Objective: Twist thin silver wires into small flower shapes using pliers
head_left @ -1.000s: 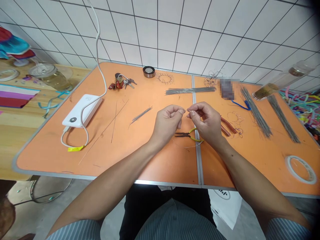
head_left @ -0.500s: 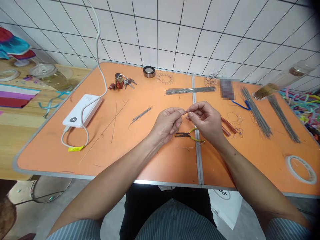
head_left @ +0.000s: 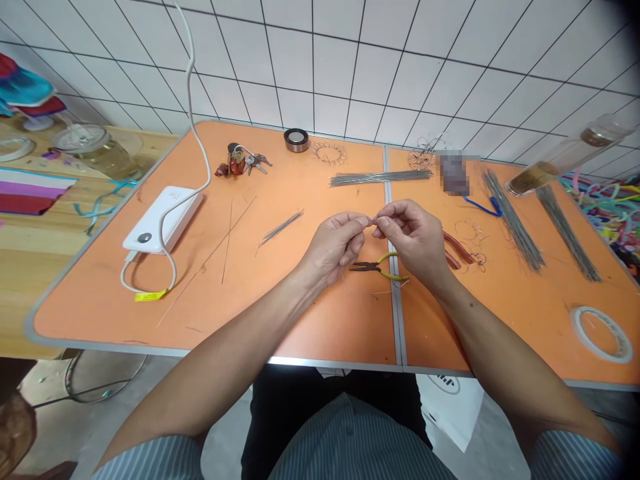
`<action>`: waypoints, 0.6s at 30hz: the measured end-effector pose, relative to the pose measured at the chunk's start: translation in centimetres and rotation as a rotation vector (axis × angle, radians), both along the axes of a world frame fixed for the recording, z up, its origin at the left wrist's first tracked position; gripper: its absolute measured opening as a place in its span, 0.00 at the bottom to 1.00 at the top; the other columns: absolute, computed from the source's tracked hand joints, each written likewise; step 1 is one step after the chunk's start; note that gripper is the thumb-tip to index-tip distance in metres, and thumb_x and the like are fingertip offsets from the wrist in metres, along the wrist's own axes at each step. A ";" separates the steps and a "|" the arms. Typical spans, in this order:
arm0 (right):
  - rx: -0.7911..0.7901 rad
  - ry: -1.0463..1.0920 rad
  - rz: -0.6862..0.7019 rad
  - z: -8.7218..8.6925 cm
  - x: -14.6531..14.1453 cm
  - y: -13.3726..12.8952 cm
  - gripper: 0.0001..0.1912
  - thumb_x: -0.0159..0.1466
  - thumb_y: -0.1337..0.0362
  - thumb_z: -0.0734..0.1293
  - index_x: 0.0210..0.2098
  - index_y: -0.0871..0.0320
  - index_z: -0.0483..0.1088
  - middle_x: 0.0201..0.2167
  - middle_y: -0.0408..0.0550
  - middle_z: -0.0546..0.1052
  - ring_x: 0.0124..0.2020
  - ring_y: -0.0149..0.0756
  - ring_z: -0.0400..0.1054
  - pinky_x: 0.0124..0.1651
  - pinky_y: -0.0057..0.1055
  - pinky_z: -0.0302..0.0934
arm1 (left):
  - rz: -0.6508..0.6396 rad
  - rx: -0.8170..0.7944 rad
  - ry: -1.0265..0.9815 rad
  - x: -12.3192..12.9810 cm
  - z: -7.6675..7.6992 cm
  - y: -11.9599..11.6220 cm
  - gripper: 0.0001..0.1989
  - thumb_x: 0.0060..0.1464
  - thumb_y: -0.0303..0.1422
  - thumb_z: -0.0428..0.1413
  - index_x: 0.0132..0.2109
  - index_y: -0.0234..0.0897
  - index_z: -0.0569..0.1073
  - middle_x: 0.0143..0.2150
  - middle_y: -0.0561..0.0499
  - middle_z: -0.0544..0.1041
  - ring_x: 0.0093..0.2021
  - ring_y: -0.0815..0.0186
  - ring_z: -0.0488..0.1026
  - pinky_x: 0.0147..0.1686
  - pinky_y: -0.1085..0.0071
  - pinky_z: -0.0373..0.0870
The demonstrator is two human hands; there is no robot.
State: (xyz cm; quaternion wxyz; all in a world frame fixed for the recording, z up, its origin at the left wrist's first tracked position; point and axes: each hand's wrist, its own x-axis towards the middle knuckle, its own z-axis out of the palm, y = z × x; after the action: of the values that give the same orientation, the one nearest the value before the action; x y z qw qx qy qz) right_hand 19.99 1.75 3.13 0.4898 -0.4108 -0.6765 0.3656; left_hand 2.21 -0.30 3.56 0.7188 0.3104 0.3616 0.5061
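Observation:
My left hand (head_left: 336,245) and my right hand (head_left: 411,237) meet fingertip to fingertip above the table's middle. Both are closed in a pinch on a thin wire, mostly hidden by the fingers. A fine wire length (head_left: 383,293) shows below my right hand; whether it joins the pinched piece I cannot tell. Beneath the hands lie yellow-handled pliers (head_left: 367,266), jaws pointing left. Red-handled pliers (head_left: 457,249) are partly covered by my right hand. Left of my left hand rests a small bunch of short wires (head_left: 281,227).
On the orange table (head_left: 320,333) are a white power bank (head_left: 163,220) with a cable, keys (head_left: 245,161), a black-rimmed round tin (head_left: 297,140), wire bundles (head_left: 380,177), (head_left: 514,220), and a tape roll (head_left: 601,335). A glass tube bottle (head_left: 565,157) stands at right.
Both hands keep their pinch, and my right fingers have shifted slightly. The visible end of the fine wire below them has moved right. The view has shifted a little.

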 end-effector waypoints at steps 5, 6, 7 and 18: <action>0.069 -0.078 0.006 -0.1 0.3 0.1 0.22 0.71 0.39 0.75 0.41 0.51 0.77 0.37 0.46 0.82 0.36 0.38 0.79 0.43 0.38 0.76 | -0.021 0.025 0.047 0.0 -0.4 0.2 0.10 0.60 0.37 0.67 0.35 0.37 0.77 0.20 0.58 0.70 0.15 0.77 0.58 0.18 0.77 0.51; 0.097 -0.106 0.009 0.0 0.4 0.1 0.21 0.72 0.39 0.74 0.41 0.51 0.77 0.38 0.47 0.81 0.38 0.39 0.79 0.44 0.39 0.75 | -0.037 0.028 0.049 -0.1 -0.5 0.3 0.11 0.60 0.38 0.67 0.35 0.37 0.77 0.21 0.57 0.71 0.16 0.76 0.60 0.18 0.77 0.52; 0.127 -0.137 0.012 0.1 0.4 0.2 0.21 0.73 0.40 0.74 0.40 0.50 0.78 0.39 0.47 0.81 0.40 0.41 0.78 0.46 0.40 0.75 | -0.056 0.029 0.047 -0.1 -0.6 0.3 0.13 0.61 0.40 0.67 0.35 0.37 0.76 0.22 0.56 0.72 0.17 0.76 0.62 0.19 0.76 0.54; 0.205 -0.196 -0.024 0.6 0.6 0.4 0.21 0.73 0.40 0.74 0.38 0.50 0.78 0.41 0.49 0.80 0.43 0.43 0.75 0.46 0.42 0.71 | -0.138 0.005 0.019 -0.4 -1.6 0.8 0.13 0.61 0.39 0.72 0.37 0.37 0.79 0.29 0.54 0.80 0.25 0.74 0.75 0.29 0.78 0.73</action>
State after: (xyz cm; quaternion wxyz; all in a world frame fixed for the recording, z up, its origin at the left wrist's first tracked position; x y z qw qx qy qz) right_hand 20.61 2.17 3.76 0.4653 -0.4002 -0.7499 0.2468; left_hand 1.77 0.55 1.96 0.7478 0.3410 0.3448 0.4535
